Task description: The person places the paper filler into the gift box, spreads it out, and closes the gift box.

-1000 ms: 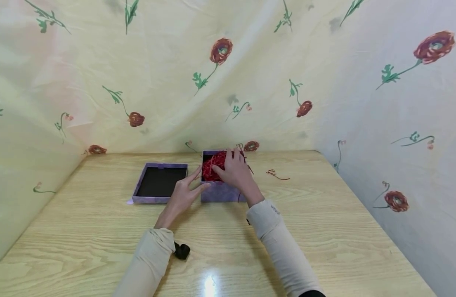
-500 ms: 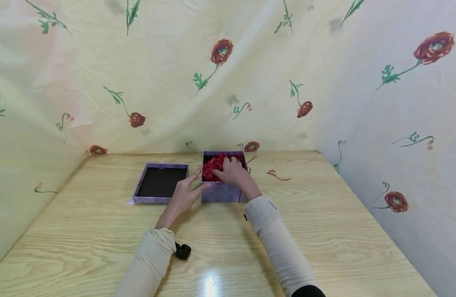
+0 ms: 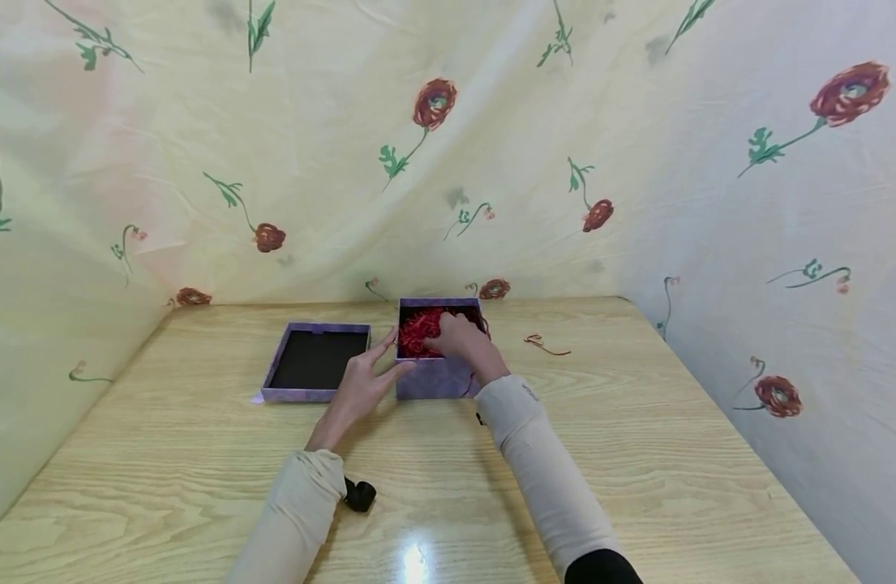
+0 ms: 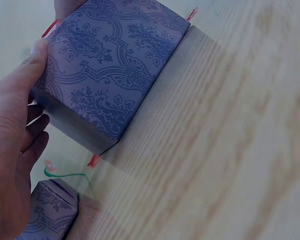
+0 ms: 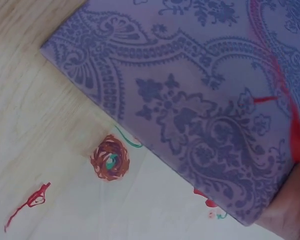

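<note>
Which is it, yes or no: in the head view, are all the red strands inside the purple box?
No: some red strands lie on the table to the right of the purple box.

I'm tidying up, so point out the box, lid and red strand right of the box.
Box (image 4: 110, 60), left wrist view: patterned side.
Lid (image 3: 316, 359), head view: black inside.
Red strand (image 5: 32, 201), right wrist view: looped end.

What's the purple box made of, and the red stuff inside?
Purple box: probably stiff cardboard covered in patterned paper, mostly matt; its edges are crisp. Red stuff: looks like shredded paper, thin and crinkly, but it might be plastic; shine unclear.
</note>
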A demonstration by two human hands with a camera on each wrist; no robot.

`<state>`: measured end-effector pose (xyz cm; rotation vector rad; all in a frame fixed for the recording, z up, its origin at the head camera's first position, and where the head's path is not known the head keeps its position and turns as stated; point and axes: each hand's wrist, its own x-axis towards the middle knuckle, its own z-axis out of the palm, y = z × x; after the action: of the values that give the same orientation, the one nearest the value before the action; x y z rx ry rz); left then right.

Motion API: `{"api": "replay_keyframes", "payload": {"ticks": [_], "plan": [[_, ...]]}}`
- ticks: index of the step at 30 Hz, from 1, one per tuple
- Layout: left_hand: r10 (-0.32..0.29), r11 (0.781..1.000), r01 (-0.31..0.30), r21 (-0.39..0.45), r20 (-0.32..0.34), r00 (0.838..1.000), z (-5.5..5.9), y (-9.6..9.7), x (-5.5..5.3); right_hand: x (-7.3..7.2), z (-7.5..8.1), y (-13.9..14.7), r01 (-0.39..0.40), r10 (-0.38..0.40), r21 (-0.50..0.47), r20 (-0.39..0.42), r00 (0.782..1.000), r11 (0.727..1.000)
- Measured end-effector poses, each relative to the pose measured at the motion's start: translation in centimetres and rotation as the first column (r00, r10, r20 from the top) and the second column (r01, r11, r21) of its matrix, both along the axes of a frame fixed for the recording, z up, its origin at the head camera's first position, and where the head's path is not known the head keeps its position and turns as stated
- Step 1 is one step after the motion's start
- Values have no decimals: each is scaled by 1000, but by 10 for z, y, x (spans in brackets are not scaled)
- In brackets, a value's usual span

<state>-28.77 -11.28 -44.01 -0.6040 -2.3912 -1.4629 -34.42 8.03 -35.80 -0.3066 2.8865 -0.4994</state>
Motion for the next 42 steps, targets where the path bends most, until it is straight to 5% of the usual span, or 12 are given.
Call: {"api": "replay_keyframes", "payload": {"ticks": [21, 42], "plan": [[10, 1000, -10, 0, -9, 1000, 1, 0, -2, 26, 22, 1, -43, 32, -84, -131, 991, 996], [-9, 1000, 9, 9, 36, 999, 2, -1, -1, 14, 6, -17, 14, -14, -15, -10, 1000, 1000]]}}
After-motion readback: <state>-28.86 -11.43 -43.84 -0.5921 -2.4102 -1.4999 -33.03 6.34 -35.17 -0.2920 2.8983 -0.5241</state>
